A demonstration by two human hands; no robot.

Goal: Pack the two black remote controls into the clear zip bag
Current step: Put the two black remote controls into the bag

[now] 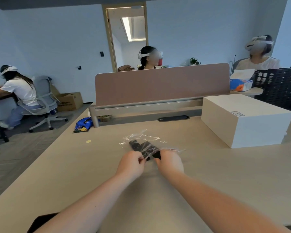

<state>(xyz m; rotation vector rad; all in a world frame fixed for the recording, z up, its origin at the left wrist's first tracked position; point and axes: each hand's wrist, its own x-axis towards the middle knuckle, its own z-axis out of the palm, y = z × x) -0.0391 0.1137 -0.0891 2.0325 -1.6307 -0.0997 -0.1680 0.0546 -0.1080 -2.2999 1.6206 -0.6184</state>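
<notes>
The clear zip bag (145,145) lies on the tabletop (208,174) just beyond both hands, the two black remote controls (142,147) inside it, long axes running away and leftward. The left hand (131,163) and right hand (170,161) each pinch the bag's near mouth edge, equally close, seemingly to seal it.

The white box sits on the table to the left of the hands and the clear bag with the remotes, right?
Not quite: the head view shows the white box on the table to the right of the hands and the clear bag with the remotes.
</notes>
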